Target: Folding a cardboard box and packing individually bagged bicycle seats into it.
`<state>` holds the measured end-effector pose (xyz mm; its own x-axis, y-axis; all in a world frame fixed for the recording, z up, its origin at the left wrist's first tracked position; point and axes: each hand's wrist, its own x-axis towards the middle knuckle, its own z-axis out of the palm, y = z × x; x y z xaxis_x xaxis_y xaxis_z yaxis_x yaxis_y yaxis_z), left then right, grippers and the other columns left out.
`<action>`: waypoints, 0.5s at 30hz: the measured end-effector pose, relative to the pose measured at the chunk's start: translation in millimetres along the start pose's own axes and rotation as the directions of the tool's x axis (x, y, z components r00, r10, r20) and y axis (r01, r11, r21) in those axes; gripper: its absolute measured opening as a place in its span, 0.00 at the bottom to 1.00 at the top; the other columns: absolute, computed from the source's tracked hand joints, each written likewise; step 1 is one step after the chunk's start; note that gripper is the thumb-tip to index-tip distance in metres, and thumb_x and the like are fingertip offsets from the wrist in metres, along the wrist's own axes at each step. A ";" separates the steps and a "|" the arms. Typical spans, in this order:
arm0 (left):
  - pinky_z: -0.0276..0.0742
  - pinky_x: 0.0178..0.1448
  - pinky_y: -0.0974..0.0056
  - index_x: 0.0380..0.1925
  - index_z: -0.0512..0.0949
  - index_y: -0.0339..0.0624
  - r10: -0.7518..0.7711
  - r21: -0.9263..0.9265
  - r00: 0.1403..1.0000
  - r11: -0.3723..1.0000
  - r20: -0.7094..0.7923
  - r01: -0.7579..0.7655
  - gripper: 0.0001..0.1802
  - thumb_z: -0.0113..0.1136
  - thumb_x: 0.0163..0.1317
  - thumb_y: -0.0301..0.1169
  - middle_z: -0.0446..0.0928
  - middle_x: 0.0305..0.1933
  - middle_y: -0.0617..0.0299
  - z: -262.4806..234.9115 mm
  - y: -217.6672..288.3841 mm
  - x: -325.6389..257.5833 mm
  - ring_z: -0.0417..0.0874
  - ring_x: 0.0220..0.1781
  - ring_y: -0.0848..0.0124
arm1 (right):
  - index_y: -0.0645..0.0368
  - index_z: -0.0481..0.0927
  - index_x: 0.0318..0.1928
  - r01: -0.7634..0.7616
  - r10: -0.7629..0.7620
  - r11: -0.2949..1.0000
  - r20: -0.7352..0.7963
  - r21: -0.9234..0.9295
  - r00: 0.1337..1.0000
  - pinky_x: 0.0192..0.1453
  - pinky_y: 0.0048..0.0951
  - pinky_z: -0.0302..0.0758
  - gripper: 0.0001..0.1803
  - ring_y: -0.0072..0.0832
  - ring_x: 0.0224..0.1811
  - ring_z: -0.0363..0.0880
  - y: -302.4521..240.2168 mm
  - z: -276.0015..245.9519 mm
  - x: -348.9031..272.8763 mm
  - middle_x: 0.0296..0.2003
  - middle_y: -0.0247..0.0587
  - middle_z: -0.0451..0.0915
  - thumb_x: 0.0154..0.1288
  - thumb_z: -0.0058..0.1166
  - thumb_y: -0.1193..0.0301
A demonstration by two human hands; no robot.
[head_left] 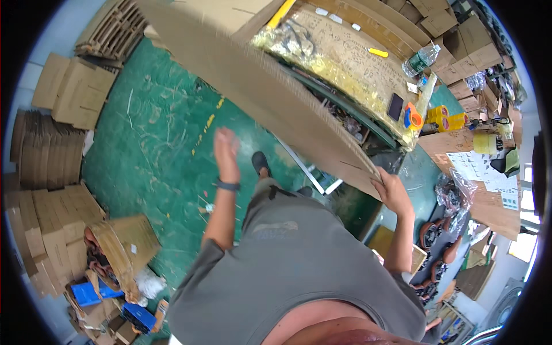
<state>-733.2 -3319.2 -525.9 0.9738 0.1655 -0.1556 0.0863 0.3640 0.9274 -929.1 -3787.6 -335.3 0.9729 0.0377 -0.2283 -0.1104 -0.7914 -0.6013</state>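
Note:
A large flat brown cardboard sheet (270, 106) slants across the view from the upper left to the right, its corrugated edge facing up. My right hand (394, 192) grips its right end, fingers wrapped over the edge. My left hand (226, 152), slightly blurred, is held out above the green floor, apart from the sheet. Nothing shows in it, and its fingers appear stretched forward. A dark band circles the left wrist. Behind the sheet stands a cardboard-topped workbench (356, 63) with worn yellowish tape along its near edge.
The bench holds a yellow-handled cutter (378, 53), a plastic bottle (421, 60), a dark phone (395, 107) and an orange-and-blue tape dispenser (413, 117). Yellow tape rolls (440, 118) sit beyond. Cardboard stacks (49, 149) and an open carton (126, 244) line the left side of the green floor (155, 149).

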 end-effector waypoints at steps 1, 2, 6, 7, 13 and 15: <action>0.54 0.93 0.40 0.92 0.43 0.40 0.036 -0.122 0.999 0.992 0.012 -0.034 0.55 0.51 0.85 0.65 0.49 0.95 0.44 9.5 19.8 15.1 0.54 0.95 0.51 | 0.57 0.79 0.73 -0.061 0.062 0.997 0.033 -0.039 0.998 0.57 0.57 0.82 0.28 0.66 0.54 0.85 18.9 -1.7 -25.6 0.50 0.64 0.88 0.75 0.63 0.74; 0.47 0.94 0.38 0.92 0.35 0.43 -0.002 -0.226 1.000 0.974 -0.013 -0.001 0.60 0.51 0.82 0.69 0.40 0.97 0.44 21.9 43.1 30.3 0.46 0.97 0.50 | 0.57 0.79 0.73 -0.077 0.079 0.996 0.049 -0.047 0.996 0.57 0.57 0.82 0.28 0.66 0.54 0.85 40.2 3.5 -45.1 0.50 0.64 0.88 0.75 0.63 0.74; 0.59 0.91 0.46 0.91 0.33 0.33 -0.026 0.258 0.920 0.957 -0.391 0.136 0.64 0.52 0.81 0.70 0.49 0.95 0.44 6.0 36.8 111.2 0.59 0.92 0.46 | 0.57 0.82 0.73 -0.035 0.055 0.995 0.210 -0.098 0.976 0.60 0.48 0.85 0.31 0.58 0.55 0.90 133.8 49.0 -87.0 0.54 0.57 0.90 0.72 0.72 0.67; 0.59 0.91 0.46 0.91 0.33 0.33 -0.032 0.250 0.910 0.957 -0.414 0.148 0.64 0.52 0.81 0.70 0.49 0.95 0.44 -3.3 24.5 124.8 0.59 0.92 0.46 | 0.57 0.83 0.73 -0.022 0.018 1.000 0.234 0.017 0.972 0.64 0.45 0.86 0.33 0.55 0.58 0.91 145.7 50.6 -88.3 0.58 0.54 0.91 0.71 0.75 0.65; 0.72 0.80 0.51 0.80 0.66 0.24 0.300 0.150 0.858 0.954 -0.417 -0.261 0.39 0.48 0.90 0.51 0.75 0.79 0.42 -51.5 -29.3 143.1 0.79 0.75 0.51 | 0.60 0.85 0.73 -0.355 0.188 0.867 0.430 0.350 0.883 0.80 0.47 0.75 0.45 0.40 0.75 0.81 186.4 39.9 -78.2 0.72 0.51 0.84 0.67 0.74 0.41; 0.72 0.79 0.51 0.74 0.75 0.25 0.256 0.084 0.850 0.966 -0.461 -0.246 0.32 0.44 0.92 0.46 0.78 0.76 0.41 -23.9 -23.1 129.6 0.80 0.71 0.52 | 0.61 0.84 0.74 -0.373 0.249 0.906 0.463 0.198 0.851 0.77 0.45 0.77 0.47 0.41 0.72 0.83 196.0 20.4 -64.8 0.72 0.52 0.85 0.71 0.67 0.36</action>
<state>-614.1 -3284.2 -575.6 0.7528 0.6562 -0.0511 -0.1382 0.2336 0.9625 -1017.9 -3932.7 -454.0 0.7063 0.1175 -0.6981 -0.5032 -0.6104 -0.6118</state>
